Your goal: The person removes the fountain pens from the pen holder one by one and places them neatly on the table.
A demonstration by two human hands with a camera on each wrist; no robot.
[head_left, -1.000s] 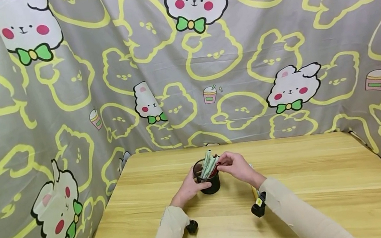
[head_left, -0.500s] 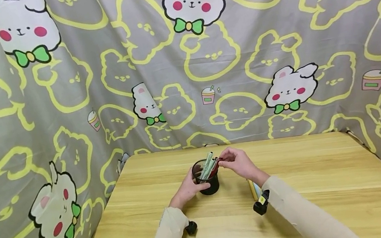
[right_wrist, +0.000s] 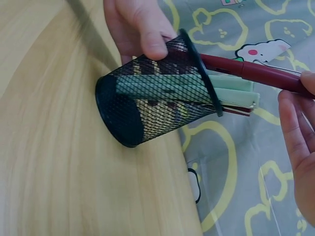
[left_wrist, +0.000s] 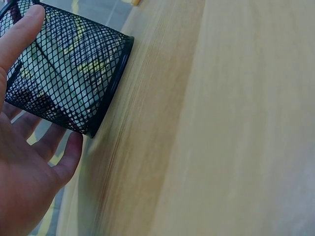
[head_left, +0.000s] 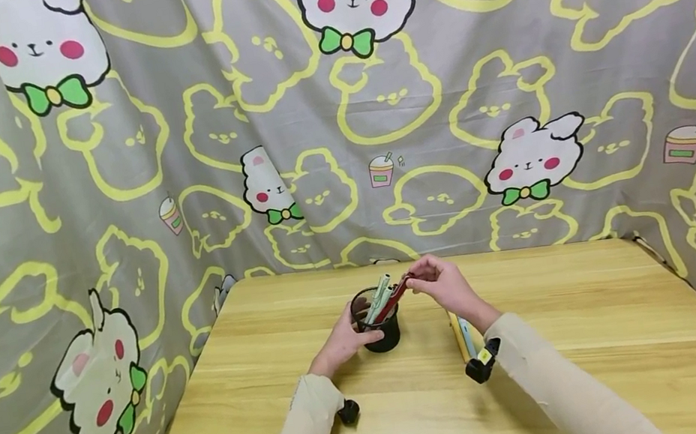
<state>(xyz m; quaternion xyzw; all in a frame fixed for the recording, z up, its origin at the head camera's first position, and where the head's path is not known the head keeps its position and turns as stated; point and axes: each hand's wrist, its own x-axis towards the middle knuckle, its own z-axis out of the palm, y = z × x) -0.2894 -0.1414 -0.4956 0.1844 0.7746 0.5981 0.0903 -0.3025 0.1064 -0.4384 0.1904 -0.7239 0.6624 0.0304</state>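
A black mesh pen holder stands on the table in the head view. My left hand holds it round the side, with the thumb across the mesh in the left wrist view. Between thumb and fingers, my right hand pinches the upper end of a dark red pen. That pen slants out over the rim in the right wrist view, its lower part still inside the holder. Beside it, several pale green pens stick out, along with another dark red end.
On the wooden table, a flat yellow and blue item lies partly hidden by my right wrist. Black wrist cameras hang below both sleeves. A patterned grey curtain rises behind the table and on the left.
My right hand has moved up and to the right, drawing the dark red pen further out of the holder. The left hand and the holder stay nearly in place.
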